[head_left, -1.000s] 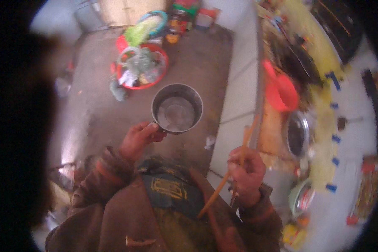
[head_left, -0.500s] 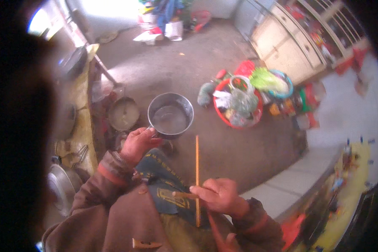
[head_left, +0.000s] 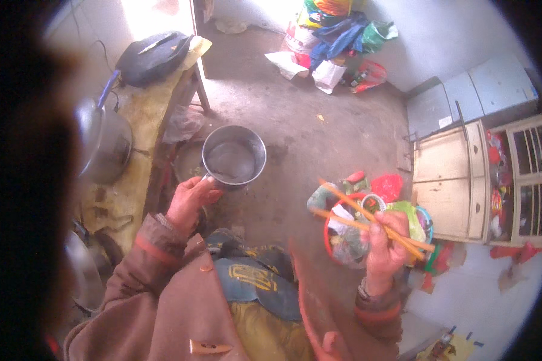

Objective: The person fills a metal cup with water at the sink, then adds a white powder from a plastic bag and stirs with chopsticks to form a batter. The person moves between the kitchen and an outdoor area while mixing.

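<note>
Steel pot (head_left: 233, 157), held by its handle in the left hand's (head_left: 190, 200) curled fingers above the floor, could tip and spill; right hand (head_left: 384, 240) fingers pinch loosely crossed chopsticks (head_left: 367, 219), likely to slip.

Head camera, single fisheye view, looking steeply down from the wearer's head.

Faces the floor past the chest; both forearms enter from the lower edge, left hand (head_left: 190, 201) and right hand (head_left: 384, 243) close below the lens. Concrete floor (head_left: 319, 138) fills the centre, farther off. Wooden bench (head_left: 132, 132) bends along the left rim, cupboard (head_left: 457, 174) along the right. No second view shares the scene.
</note>
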Demonstrator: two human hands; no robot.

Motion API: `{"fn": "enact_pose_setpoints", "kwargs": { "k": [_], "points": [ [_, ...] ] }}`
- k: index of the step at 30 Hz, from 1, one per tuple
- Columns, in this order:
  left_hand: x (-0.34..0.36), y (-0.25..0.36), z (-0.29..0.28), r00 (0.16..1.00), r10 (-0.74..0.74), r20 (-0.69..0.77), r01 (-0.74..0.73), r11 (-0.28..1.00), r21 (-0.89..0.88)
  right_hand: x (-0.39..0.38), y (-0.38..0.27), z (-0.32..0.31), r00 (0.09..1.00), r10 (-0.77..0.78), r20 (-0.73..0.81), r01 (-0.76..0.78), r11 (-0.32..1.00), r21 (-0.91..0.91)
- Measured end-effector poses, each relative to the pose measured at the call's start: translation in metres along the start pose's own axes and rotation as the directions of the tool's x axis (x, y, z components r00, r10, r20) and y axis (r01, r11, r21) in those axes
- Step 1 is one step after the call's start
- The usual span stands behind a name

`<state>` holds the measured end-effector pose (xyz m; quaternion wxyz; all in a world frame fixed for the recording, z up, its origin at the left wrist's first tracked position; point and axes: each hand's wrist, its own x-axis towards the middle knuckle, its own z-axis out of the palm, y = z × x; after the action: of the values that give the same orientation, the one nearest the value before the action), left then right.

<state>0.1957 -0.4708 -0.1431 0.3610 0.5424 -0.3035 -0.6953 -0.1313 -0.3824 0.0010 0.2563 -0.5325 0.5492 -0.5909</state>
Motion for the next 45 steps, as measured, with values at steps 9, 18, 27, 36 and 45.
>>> {"fn": "enact_pose_setpoints", "kwargs": {
  "k": [9,18,27,36,45],
  "points": [
    [0.138,0.063,0.045,0.998,0.053,-0.016,-0.054,0.983,-0.177,0.202,0.099,0.142,0.643,-0.439,0.627,0.620,0.779,-0.091],
    [0.239,0.141,0.067,0.990,0.032,-0.141,-0.072,0.955,-0.287,0.371,0.159,0.251,0.274,-0.437,0.857,0.735,0.670,0.107],
    [0.303,0.206,0.023,0.902,0.066,-0.427,-0.279,0.844,-0.458,0.530,0.176,0.411,0.018,-0.715,0.699,0.616,0.558,0.556],
    [0.381,0.282,-0.053,0.733,0.062,-0.678,-0.474,0.760,-0.444,0.779,0.177,0.671,0.394,-0.418,0.818,0.798,0.597,-0.080],
    [0.436,0.350,-0.084,0.651,0.037,-0.758,-0.528,0.739,-0.418,0.850,0.175,0.775,0.123,-0.251,0.960,0.875,0.485,0.015]
  ]
}}
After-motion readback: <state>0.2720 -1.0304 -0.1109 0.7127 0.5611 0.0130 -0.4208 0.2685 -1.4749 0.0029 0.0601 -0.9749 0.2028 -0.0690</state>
